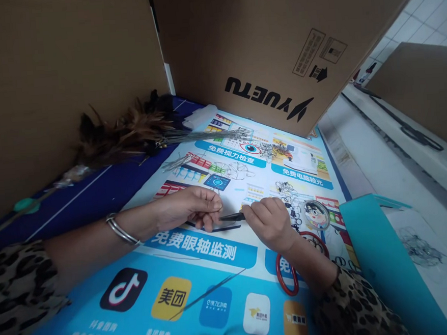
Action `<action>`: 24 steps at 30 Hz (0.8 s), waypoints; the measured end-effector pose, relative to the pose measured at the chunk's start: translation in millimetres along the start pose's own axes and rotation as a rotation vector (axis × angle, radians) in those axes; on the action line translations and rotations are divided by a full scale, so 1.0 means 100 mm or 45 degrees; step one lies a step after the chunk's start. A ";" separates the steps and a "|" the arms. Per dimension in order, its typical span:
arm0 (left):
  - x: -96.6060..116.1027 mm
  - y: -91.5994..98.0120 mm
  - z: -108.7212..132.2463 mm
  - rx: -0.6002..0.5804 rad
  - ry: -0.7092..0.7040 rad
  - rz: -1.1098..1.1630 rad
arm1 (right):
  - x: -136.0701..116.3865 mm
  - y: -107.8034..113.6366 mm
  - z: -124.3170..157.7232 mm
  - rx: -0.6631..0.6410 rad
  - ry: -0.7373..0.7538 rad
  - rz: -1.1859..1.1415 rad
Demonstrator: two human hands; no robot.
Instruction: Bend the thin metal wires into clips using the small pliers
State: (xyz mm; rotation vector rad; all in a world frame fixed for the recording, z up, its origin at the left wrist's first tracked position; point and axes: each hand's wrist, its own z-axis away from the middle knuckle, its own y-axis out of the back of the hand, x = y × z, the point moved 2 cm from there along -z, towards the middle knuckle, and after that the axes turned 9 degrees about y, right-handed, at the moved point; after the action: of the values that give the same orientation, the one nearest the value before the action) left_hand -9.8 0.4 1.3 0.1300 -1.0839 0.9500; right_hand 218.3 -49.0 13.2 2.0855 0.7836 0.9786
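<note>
My right hand is closed around a dark tool with a slim pointed tip; its grip is hidden in my fist. That tip reaches left to the fingers of my left hand, which are pinched together. Whatever is between those fingers is too small to make out. Red loop handles, like those of scissors, show beside and behind my right wrist. Thin dark wires lie on the printed sheet below my hands.
Brown feathers and a bundle of straight wires lie at the back left. Small black rings and a round tin are to the right. A teal box and tall cardboard flank the sheet.
</note>
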 end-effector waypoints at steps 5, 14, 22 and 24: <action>0.02 -0.02 0.01 0.010 0.000 -0.023 | 0.00 0.01 -0.01 0.023 -0.015 -0.031; 0.00 0.01 -0.01 -0.002 0.021 -0.044 | 0.00 0.02 -0.03 -0.003 0.015 -0.012; 0.04 -0.04 0.03 0.040 0.001 -0.105 | -0.02 0.02 -0.07 -0.019 0.029 -0.001; 0.06 -0.04 0.04 0.078 -0.010 -0.124 | -0.02 0.02 -0.08 -0.016 0.032 0.006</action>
State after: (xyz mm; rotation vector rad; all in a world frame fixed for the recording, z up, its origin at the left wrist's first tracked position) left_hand -8.7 -1.1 9.2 0.2354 -1.0463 0.8958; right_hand 211.2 -48.9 17.8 2.0689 0.7833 1.0116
